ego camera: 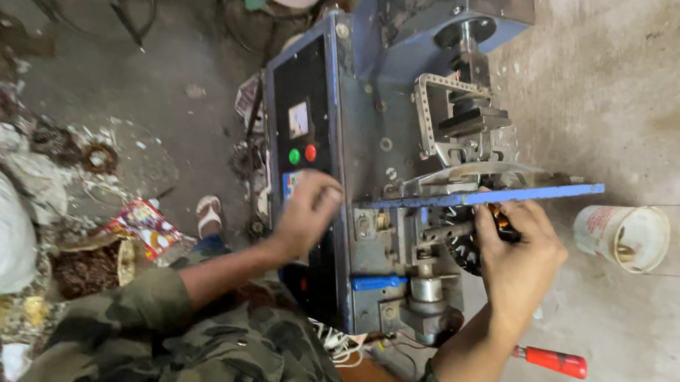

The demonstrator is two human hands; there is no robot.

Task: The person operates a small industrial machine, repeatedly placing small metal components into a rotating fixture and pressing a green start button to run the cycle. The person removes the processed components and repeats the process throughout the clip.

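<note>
Right hand (518, 256) is clenched around a dark toothed metal core (462, 244) mounted on the blue machine (379, 136); left hand (306, 213) is laid loosely on its black panel (305, 86). Nearby, a round white plastic tub (623, 236) is seen holding something brassy.

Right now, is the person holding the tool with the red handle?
No, the red-handled tool lies on the floor, while the right hand grips the dark round part and the left hand touches the machine's panel.

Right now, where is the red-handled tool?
The red-handled tool lies on the concrete floor at lower right, just beyond the right forearm, below the white cup.
</note>
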